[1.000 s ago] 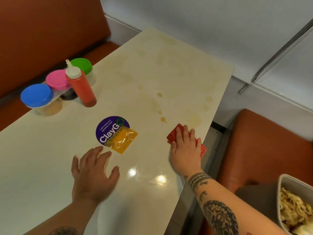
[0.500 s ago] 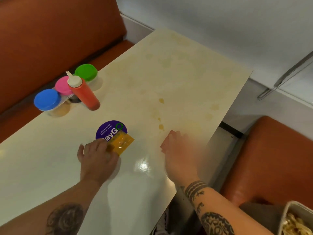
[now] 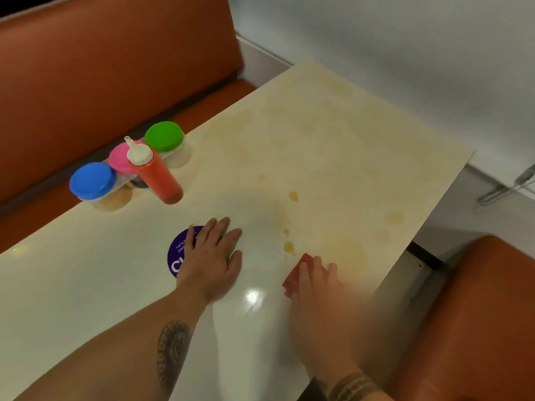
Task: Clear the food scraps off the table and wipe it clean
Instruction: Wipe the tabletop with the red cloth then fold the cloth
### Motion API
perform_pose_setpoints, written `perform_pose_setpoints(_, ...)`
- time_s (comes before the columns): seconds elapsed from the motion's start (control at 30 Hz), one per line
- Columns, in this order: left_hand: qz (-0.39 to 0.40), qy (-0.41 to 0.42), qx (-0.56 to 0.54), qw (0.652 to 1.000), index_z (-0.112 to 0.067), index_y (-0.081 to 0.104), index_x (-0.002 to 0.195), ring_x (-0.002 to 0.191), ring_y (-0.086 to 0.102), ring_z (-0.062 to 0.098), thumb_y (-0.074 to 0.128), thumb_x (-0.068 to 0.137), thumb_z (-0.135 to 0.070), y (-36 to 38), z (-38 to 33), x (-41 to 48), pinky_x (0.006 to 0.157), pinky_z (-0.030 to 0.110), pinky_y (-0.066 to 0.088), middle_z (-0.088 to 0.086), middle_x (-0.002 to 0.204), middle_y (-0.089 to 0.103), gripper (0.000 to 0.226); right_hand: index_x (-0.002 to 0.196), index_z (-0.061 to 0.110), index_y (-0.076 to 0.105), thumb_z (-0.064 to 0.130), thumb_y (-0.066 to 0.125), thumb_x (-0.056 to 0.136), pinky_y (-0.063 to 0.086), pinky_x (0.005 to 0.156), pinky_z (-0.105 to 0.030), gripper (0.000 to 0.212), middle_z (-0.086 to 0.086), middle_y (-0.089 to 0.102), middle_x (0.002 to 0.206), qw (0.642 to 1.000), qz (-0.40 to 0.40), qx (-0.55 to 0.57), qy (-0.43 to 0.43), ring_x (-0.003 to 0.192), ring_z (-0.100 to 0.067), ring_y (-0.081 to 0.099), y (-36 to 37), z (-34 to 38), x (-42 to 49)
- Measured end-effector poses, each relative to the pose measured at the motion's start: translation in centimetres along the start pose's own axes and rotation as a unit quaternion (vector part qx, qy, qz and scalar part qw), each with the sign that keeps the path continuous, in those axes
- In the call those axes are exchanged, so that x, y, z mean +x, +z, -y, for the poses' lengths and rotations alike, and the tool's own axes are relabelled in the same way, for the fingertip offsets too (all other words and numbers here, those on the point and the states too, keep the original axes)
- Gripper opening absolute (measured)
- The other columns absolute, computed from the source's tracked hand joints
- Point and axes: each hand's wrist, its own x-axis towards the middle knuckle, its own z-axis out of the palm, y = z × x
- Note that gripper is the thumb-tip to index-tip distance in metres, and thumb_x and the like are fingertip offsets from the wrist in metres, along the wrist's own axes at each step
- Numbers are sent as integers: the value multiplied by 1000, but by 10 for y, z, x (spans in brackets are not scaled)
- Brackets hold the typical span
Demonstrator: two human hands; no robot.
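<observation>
Both my hands lie spread flat, gripping nothing. My left hand (image 3: 214, 256) covers part of a round purple sticker (image 3: 178, 253); only a white "Cl" reads. Right of the sticker, my blurred right hand (image 3: 318, 287) presses a red cloth (image 3: 292, 277). Brownish spots (image 3: 289, 247) mark the glossy cream tabletop (image 3: 318, 140) right of the sticker. Beyond the sticker stand a red squeeze bottle (image 3: 157, 178) and three plastic-lidded jars (image 3: 92, 180).
</observation>
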Motion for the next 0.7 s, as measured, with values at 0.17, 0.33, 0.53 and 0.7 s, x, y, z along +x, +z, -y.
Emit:
perform_pose_setpoints(0.17,-5,-4,4,1000,-38,42,148,156,8,17,31,98,-50,3,2,2,126,54,1,-8,166,25,52,163,18,14,41,27,104,4,124,-57,65,-7,11,170,999,-14,34,33,157,-35,5,-2,26,41)
perform_pose_setpoints(0.33,-8,-8,-2,1000,-38,46,148,157,10,16,33,98,-51,5,3,4,126,53,1,-9,166,27,53,164,16,2,37,26,106,-8,124,-57,65,-7,-6,171,994,-22,97,52,156,-35,-12,-15,58,105)
perform_pose_setpoints(0.53,0,-9,8,1000,-39,46,147,156,11,16,33,98,-51,7,5,4,126,55,5,-9,166,27,52,163,22,-2,39,22,107,-14,123,-53,63,-1,-12,170,994,16,68,-80,155,-29,-21,-25,63,129)
perform_pose_setpoints(0.7,4,-7,2,1000,-39,46,146,156,12,16,34,99,-52,6,6,6,126,55,8,-9,165,28,50,163,28,-2,42,20,108,-13,123,-47,61,3,-9,171,992,36,25,-115,156,-24,-16,-28,49,112)
